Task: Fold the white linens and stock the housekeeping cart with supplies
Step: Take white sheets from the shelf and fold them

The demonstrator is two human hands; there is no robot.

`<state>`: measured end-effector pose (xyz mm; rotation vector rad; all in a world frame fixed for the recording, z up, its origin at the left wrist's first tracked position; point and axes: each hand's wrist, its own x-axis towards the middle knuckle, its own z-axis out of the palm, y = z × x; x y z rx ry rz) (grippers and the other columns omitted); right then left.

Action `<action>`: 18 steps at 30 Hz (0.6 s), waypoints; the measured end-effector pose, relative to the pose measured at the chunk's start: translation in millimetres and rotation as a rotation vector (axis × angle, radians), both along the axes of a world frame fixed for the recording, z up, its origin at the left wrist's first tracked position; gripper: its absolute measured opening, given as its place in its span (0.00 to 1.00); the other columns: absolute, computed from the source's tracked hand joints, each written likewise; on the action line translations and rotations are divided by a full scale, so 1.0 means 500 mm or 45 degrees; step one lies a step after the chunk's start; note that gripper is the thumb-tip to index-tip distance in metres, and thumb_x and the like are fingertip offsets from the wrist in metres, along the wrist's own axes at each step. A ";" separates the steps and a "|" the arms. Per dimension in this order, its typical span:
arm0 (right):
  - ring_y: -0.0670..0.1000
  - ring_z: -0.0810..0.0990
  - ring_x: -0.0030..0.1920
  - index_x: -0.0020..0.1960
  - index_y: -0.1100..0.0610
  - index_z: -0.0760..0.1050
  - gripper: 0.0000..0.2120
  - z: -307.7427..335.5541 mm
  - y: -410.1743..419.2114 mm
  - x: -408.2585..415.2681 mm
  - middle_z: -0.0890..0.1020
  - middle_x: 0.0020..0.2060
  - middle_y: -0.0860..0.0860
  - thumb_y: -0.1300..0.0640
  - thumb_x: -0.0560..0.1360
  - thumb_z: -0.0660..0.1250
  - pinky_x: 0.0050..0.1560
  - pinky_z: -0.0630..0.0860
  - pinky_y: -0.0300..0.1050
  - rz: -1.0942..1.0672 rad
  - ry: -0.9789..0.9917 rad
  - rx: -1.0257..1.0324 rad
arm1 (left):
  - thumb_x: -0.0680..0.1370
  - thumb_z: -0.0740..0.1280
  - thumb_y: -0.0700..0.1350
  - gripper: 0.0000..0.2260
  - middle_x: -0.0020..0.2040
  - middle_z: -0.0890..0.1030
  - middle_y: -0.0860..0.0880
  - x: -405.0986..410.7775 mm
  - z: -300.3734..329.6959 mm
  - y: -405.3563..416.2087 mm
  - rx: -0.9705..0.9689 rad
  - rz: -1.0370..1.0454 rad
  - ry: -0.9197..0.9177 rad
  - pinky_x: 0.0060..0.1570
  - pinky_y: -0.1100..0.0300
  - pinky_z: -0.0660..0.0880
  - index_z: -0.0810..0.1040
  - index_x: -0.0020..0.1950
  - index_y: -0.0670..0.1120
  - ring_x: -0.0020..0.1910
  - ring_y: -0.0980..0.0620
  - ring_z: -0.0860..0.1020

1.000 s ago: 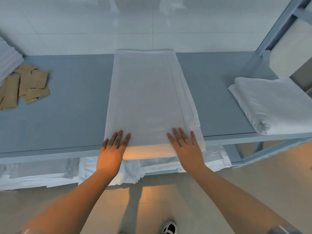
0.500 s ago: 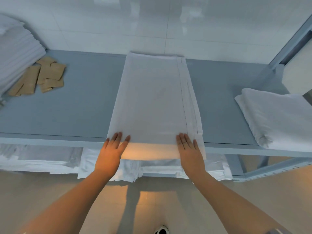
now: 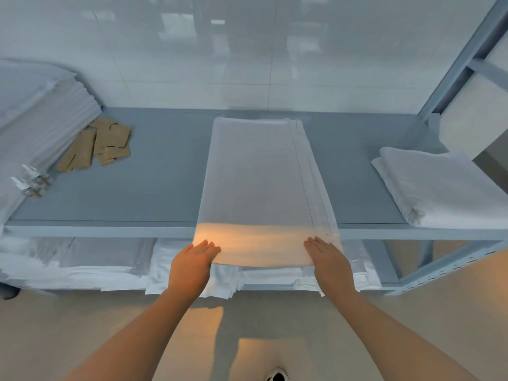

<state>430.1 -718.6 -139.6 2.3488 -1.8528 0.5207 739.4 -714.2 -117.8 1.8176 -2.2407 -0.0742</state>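
Two hands, left hand (image 3: 192, 264) and right hand (image 3: 331, 261), lying flat with straight fingers on the near overhanging end of the folded white linen (image 3: 261, 174), gripping nothing, linen stretching across the grey shelf (image 3: 154, 188), showing no readable writing anywhere.

Left arm: bare, reaching forward and slightly inward from the lower left.
Left hand (image 3: 192, 264): palm down, fingers straight and held together, tips resting on the near left corner of the folded sheet (image 3: 264, 188).
Right arm: bare, reaching forward from the lower right.
Right hand (image 3: 331, 261): palm down, fingers straight, lying flat at the sheet's near right corner.
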 end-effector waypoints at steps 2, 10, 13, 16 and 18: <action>0.58 0.85 0.46 0.49 0.64 0.83 0.32 0.019 0.015 -0.001 0.85 0.47 0.58 0.81 0.48 0.73 0.45 0.81 0.55 -0.037 -0.048 -0.069 | 0.55 0.74 0.25 0.23 0.35 0.82 0.49 0.006 0.028 0.020 -0.027 0.021 0.005 0.23 0.59 0.73 0.84 0.42 0.47 0.29 0.47 0.79; 0.59 0.83 0.41 0.47 0.63 0.82 0.27 0.098 0.081 -0.001 0.84 0.41 0.56 0.82 0.52 0.71 0.42 0.80 0.51 -0.145 -0.253 -0.257 | 0.65 0.68 0.30 0.13 0.33 0.82 0.50 0.014 0.112 0.082 -0.199 0.047 0.162 0.23 0.59 0.70 0.83 0.44 0.45 0.26 0.45 0.77; 0.59 0.82 0.38 0.46 0.63 0.82 0.24 0.133 0.102 0.007 0.84 0.40 0.56 0.81 0.53 0.72 0.40 0.79 0.52 -0.185 -0.258 -0.362 | 0.68 0.66 0.33 0.12 0.33 0.81 0.51 0.017 0.139 0.094 -0.237 0.172 0.249 0.27 0.58 0.71 0.83 0.45 0.48 0.29 0.45 0.77; 0.60 0.82 0.38 0.46 0.64 0.82 0.23 0.169 0.112 0.014 0.84 0.41 0.57 0.81 0.55 0.72 0.40 0.79 0.53 -0.217 -0.307 -0.420 | 0.69 0.62 0.38 0.12 0.31 0.79 0.52 0.014 0.174 0.102 -0.340 0.187 0.302 0.26 0.58 0.70 0.82 0.43 0.49 0.28 0.45 0.76; 0.61 0.81 0.36 0.45 0.64 0.82 0.21 0.192 0.113 0.015 0.84 0.39 0.58 0.80 0.56 0.71 0.38 0.78 0.52 -0.218 -0.333 -0.466 | 0.68 0.61 0.39 0.12 0.31 0.80 0.51 0.014 0.198 0.106 -0.418 0.169 0.334 0.26 0.57 0.71 0.83 0.44 0.49 0.29 0.45 0.76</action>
